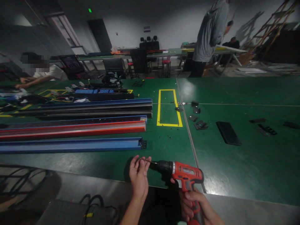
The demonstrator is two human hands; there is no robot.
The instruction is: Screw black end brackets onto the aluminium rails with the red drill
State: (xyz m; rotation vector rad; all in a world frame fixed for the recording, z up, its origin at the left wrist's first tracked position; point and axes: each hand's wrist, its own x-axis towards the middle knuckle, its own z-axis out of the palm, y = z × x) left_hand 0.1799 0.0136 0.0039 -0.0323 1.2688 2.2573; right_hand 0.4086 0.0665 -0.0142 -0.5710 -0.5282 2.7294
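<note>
My right hand (194, 203) is wrapped around the grip of a red and black cordless drill (187, 170), which points left over the table's near edge. A long thin bit (153, 162) sticks out of its chuck. At the tip of the bit, my left hand (140, 175) has its fingers pinched together, palm turned up. Whatever small piece those fingertips hold is too small to make out. Just beyond my left hand lies a blue channel-shaped profile (93, 145) with a black end piece (143, 144) at its right end.
Orange profiles (93, 127) and dark ones (117, 109) lie farther left. A yellow tape rectangle (160, 107) marks the green table (234, 175). Small black parts (200, 125) and a black flat panel (228, 133) lie right. One person (208, 37) stands beyond; another (47, 73) sits left.
</note>
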